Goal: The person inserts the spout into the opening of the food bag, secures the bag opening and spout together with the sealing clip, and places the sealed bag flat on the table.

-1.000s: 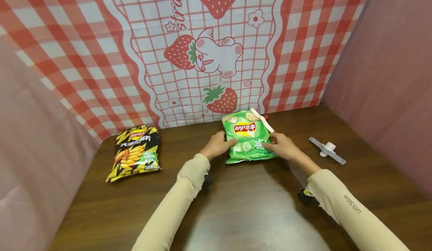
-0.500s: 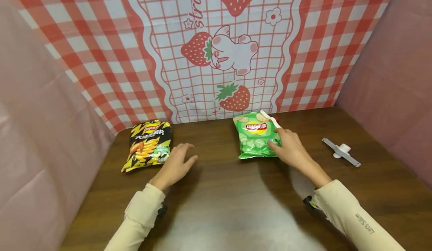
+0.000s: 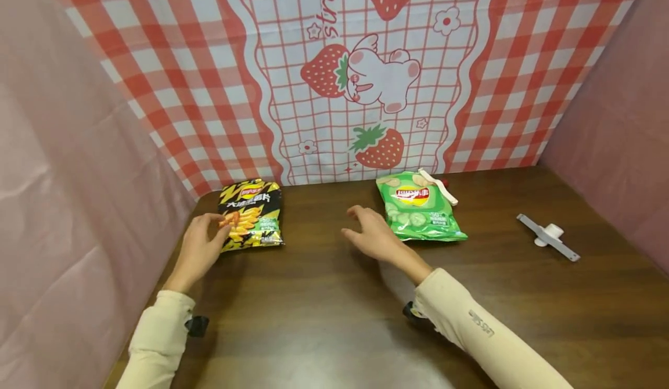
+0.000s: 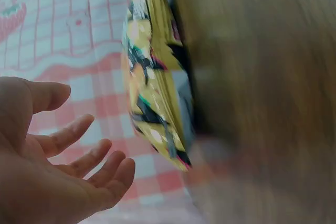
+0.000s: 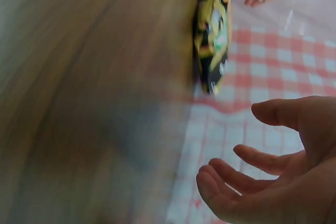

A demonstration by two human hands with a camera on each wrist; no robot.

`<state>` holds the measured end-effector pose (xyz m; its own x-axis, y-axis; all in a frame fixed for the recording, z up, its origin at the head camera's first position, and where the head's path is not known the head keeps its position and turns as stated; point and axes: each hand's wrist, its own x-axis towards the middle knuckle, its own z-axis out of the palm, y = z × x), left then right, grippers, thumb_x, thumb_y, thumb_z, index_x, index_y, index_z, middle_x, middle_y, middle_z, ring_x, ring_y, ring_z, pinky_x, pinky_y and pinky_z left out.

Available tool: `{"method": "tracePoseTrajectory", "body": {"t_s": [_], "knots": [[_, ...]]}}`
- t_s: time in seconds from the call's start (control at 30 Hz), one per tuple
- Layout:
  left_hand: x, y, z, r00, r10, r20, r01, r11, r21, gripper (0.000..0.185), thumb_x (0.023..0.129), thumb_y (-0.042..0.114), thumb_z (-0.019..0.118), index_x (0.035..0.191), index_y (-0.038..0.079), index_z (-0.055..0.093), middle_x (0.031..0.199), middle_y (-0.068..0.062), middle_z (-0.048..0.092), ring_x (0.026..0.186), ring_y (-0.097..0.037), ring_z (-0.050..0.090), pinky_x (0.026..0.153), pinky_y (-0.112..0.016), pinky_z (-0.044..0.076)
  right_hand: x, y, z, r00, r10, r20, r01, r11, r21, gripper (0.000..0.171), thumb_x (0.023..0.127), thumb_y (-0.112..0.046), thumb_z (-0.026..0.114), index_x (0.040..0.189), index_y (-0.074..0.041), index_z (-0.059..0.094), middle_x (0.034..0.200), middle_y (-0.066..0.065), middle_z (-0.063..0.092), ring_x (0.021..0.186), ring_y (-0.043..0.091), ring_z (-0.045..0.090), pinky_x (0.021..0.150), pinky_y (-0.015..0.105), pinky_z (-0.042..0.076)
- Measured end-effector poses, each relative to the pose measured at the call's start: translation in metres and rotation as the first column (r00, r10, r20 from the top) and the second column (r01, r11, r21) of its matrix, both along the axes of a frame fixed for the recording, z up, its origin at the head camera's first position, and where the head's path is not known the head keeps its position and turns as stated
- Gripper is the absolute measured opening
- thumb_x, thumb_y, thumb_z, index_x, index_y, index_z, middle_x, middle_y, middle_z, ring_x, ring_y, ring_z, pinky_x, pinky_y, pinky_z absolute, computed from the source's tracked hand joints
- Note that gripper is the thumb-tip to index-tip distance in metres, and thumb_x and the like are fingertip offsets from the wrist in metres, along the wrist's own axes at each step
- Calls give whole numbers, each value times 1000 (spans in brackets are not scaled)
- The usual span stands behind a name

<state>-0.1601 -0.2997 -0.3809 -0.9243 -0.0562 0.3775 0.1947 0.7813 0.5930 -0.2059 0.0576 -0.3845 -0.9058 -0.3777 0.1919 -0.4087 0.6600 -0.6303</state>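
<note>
A black and yellow chip bag point(image 3: 250, 215) lies at the back left of the table. My left hand point(image 3: 201, 248) hovers at its lower left side, thumb and fingers apart; the left wrist view shows a gap between the fingertips point(image 4: 126, 169) and the chip bag point(image 4: 155, 77). Left of the green chip bag point(image 3: 418, 206), my right hand point(image 3: 373, 235) is held over the table with its fingers spread and nothing in them. In the right wrist view the right hand point(image 5: 278, 166) is apart from the black and yellow bag point(image 5: 212, 35).
A white strip point(image 3: 438, 187) lies along the green bag's upper right edge, a small red thing point(image 3: 445, 183) behind it. A grey bar with a white knob point(image 3: 549, 237) lies on the table point(image 3: 324, 296) at right. A checked cloth point(image 3: 209, 87) hangs behind, pink curtains at the sides.
Both hands have left the green bag: the left moved first, over to the black and yellow bag, then the right came away leftward. The head view has turned left.
</note>
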Motion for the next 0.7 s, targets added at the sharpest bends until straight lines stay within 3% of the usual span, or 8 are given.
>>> {"method": "tracePoseTrajectory", "body": {"t_s": [0.13,0.2,0.3,0.4,0.43,0.57,0.7], "knots": [[1,-16,-3,998,27,49,-28,999,24,33,98,16,62,119,-9,57,117,-30,55,110,-44,50,93,-55,39,-8,-40,-6,993,69,96,-65,997,-52,42,92,-19,67,127,3,58,121,22,64,113,34,60,95,46,48],[1,-23,-5,996,43,81,-47,998,49,35,100,18,60,122,-9,56,118,-30,54,110,-42,51,92,-53,39,-11,-60,-10,973,129,191,-101,984,-147,42,93,-19,66,128,3,58,120,21,65,112,32,61,94,45,50],[3,-29,-7,988,66,139,-80,992,98,39,102,21,57,127,-8,53,122,-31,55,110,-40,53,91,-50,41,-16,-88,-16,895,252,369,-112,926,-361,46,96,-16,64,135,4,52,125,21,63,115,33,60,94,44,51],[2,-32,-9,976,46,212,-80,984,158,44,103,22,55,133,-9,48,129,-32,53,118,-42,52,96,-50,42,-21,-109,-23,805,341,486,-41,848,-528,50,98,-14,61,141,6,44,131,23,58,118,36,58,95,45,52],[1,-32,-10,971,29,238,-72,982,173,46,103,23,54,135,-10,46,132,-33,51,121,-44,51,98,-51,42,-22,-115,-26,792,348,502,-16,833,-553,52,98,-14,60,143,6,43,132,23,57,119,36,58,96,45,51],[-4,-29,-17,944,-39,329,-37,974,221,54,105,24,51,141,-13,38,138,-37,46,129,-47,45,105,-54,38,-26,-128,-39,773,351,529,47,799,-599,55,99,-15,58,146,7,38,133,24,56,117,33,59,98,41,50],[-9,-26,-21,928,-48,371,-49,967,249,58,105,28,50,145,-12,34,139,-38,46,129,-47,46,104,-54,39,-29,-128,-50,771,354,529,83,768,-635,50,101,-14,56,142,9,42,123,21,61,100,22,64,91,34,54]]}}
